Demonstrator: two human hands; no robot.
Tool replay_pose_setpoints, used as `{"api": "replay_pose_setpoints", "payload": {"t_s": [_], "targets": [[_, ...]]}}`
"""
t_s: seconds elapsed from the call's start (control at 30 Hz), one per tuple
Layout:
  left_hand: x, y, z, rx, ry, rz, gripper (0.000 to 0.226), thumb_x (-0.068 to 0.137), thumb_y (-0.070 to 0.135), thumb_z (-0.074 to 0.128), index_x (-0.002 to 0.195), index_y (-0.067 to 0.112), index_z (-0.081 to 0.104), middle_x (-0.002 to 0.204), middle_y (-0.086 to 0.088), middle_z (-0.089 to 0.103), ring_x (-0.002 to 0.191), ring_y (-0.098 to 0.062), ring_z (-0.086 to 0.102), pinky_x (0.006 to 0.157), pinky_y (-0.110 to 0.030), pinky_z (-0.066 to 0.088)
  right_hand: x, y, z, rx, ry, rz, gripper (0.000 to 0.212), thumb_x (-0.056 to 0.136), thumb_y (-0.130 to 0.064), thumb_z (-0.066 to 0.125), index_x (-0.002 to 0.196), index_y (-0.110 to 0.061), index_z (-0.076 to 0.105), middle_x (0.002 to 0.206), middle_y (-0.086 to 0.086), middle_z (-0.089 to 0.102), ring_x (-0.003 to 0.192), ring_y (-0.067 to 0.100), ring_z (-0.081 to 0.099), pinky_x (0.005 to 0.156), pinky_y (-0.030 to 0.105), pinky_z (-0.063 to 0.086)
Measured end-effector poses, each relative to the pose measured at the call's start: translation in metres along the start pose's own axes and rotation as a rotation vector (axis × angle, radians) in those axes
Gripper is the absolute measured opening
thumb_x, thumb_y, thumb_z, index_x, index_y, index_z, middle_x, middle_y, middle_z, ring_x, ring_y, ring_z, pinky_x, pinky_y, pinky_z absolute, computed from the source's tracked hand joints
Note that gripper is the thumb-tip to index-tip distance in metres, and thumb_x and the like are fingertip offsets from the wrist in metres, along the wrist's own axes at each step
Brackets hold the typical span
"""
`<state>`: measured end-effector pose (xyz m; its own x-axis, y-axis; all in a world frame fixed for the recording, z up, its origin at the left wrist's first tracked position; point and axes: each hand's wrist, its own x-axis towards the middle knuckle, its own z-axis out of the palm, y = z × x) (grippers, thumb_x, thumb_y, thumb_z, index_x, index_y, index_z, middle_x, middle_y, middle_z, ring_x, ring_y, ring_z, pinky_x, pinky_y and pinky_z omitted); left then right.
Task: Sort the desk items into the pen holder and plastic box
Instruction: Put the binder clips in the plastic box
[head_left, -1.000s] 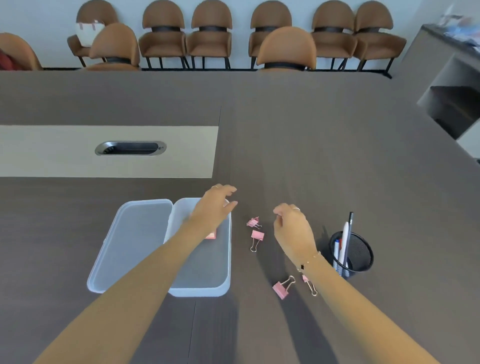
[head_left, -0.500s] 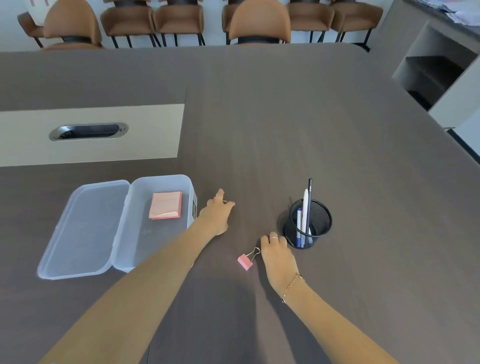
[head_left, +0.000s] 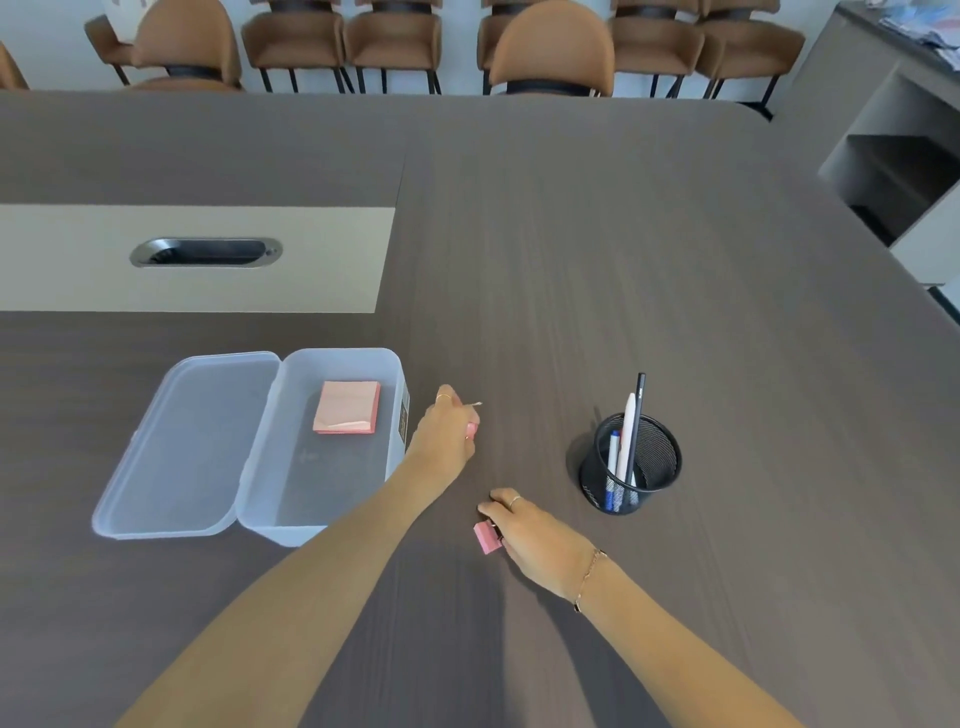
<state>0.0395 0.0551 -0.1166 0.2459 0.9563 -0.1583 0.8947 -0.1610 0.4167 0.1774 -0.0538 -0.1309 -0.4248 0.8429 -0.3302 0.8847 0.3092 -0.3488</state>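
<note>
A clear plastic box (head_left: 332, 525) stands open on the dark table, its lid (head_left: 176, 441) folded out to the left. A pink sticky-note pad (head_left: 347, 414) lies inside it. My left hand (head_left: 447, 431) hovers just right of the box, closed on pink binder clips (head_left: 471, 429) with a wire handle poking out. My right hand (head_left: 530, 535) rests on the table nearer me, pinching another pink binder clip (head_left: 487, 538). The black mesh pen holder (head_left: 631, 467) to the right holds several pens.
A beige inset panel (head_left: 311, 260) with a metal cable slot (head_left: 205, 252) lies beyond the box. Brown chairs (head_left: 553, 57) line the table's far edge. A grey shelf unit (head_left: 893, 156) stands at the right.
My left hand left the box and closed on clips beside it. My right hand came back toward me and gripped the clip there. The camera shifted, so the pad in the box shows.
</note>
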Motion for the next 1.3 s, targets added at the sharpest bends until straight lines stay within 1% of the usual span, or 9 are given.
{"api": "replay_pose_setpoints", "payload": {"t_s": [0.13,0.27,0.43,0.7,0.87,1.0,1.1,1.17,1.3], "targets": [[0.000,-0.003,0.004,0.022,-0.159,-0.055,0.030,0.084,0.007,0.058,0.113,0.012,0.062,0.156,-0.017,0.016,0.111,-0.041,0.061,0.093,-0.041,0.052,-0.002,-0.001,-0.001,0.019,-0.049,-0.013,0.055,0.093,-0.001,0.049,0.143,-0.015,0.032,0.153,0.008,0.026,0.122,0.034,0.051,0.099,0.042,0.047],[0.001,-0.005,0.011,0.026,-0.204,0.030,0.020,0.081,0.011,0.060,0.100,0.016,0.061,0.160,-0.005,0.015,0.122,-0.034,0.054,0.089,-0.038,0.049,-0.004,0.000,0.001,0.025,-0.040,-0.041,0.039,0.094,-0.008,0.049,0.132,-0.013,0.045,0.149,0.007,0.033,0.116,0.033,0.055,0.096,0.040,0.049],[0.002,-0.002,0.012,0.109,-0.107,0.092,0.019,0.086,0.009,0.055,0.100,0.007,0.067,0.136,-0.005,0.049,0.104,-0.032,0.060,0.085,-0.039,0.054,-0.001,-0.002,0.003,0.082,0.104,-0.033,0.010,0.094,-0.010,0.047,0.102,-0.011,0.052,0.111,0.007,0.054,0.074,0.019,0.049,0.072,0.034,0.052],[-0.007,-0.005,0.001,-0.014,0.071,0.085,0.025,0.092,0.006,0.048,0.081,-0.008,0.065,0.092,-0.018,0.065,0.093,-0.032,0.061,0.076,-0.034,0.046,-0.001,0.013,-0.002,0.233,0.186,0.117,0.020,0.093,-0.011,0.052,0.112,-0.013,0.055,0.112,0.005,0.056,0.097,0.020,0.060,0.078,0.020,0.043],[-0.010,-0.013,-0.015,-0.095,0.031,0.026,0.025,0.087,0.009,0.054,0.069,-0.007,0.062,0.076,-0.023,0.065,0.070,-0.033,0.058,0.062,-0.036,0.046,0.005,0.016,-0.010,0.293,0.222,0.197,0.027,0.091,-0.010,0.055,0.118,-0.014,0.056,0.113,0.007,0.056,0.087,0.015,0.054,0.084,0.022,0.046],[-0.018,-0.005,-0.044,-0.301,0.133,0.047,0.022,0.082,0.012,0.061,0.076,-0.009,0.065,0.074,-0.008,0.061,0.067,-0.016,0.048,0.070,-0.037,0.052,0.009,0.007,-0.024,0.394,0.301,0.215,0.010,0.089,-0.007,0.058,0.092,-0.016,0.061,0.103,0.007,0.061,0.073,0.003,0.054,0.073,0.002,0.042],[-0.026,0.000,-0.093,-0.396,0.187,0.061,0.017,0.080,0.010,0.066,0.087,-0.003,0.073,0.080,-0.004,0.070,0.065,-0.006,0.064,0.073,-0.016,0.054,0.017,-0.010,-0.047,0.480,0.387,0.223,0.010,0.088,-0.008,0.059,0.084,-0.016,0.061,0.098,0.000,0.061,0.077,-0.013,0.057,0.066,-0.006,0.039],[-0.033,-0.014,-0.127,-0.351,0.198,0.033,0.017,0.079,0.011,0.066,0.087,0.000,0.075,0.088,-0.009,0.077,0.065,0.002,0.064,0.070,-0.004,0.047,0.028,-0.027,-0.069,0.546,0.445,0.201,0.006,0.088,-0.007,0.059,0.086,-0.011,0.063,0.095,-0.003,0.060,0.076,-0.015,0.056,0.065,-0.003,0.041],[-0.053,-0.073,-0.158,-0.214,0.051,-0.104,0.014,0.077,0.014,0.063,0.074,0.006,0.074,0.072,-0.007,0.069,0.067,-0.016,0.057,0.070,-0.024,0.047,0.057,-0.072,-0.109,0.627,0.451,0.078,0.008,0.087,-0.006,0.060,0.090,-0.012,0.065,0.098,0.000,0.064,0.070,0.004,0.055,0.072,0.011,0.045]]}}
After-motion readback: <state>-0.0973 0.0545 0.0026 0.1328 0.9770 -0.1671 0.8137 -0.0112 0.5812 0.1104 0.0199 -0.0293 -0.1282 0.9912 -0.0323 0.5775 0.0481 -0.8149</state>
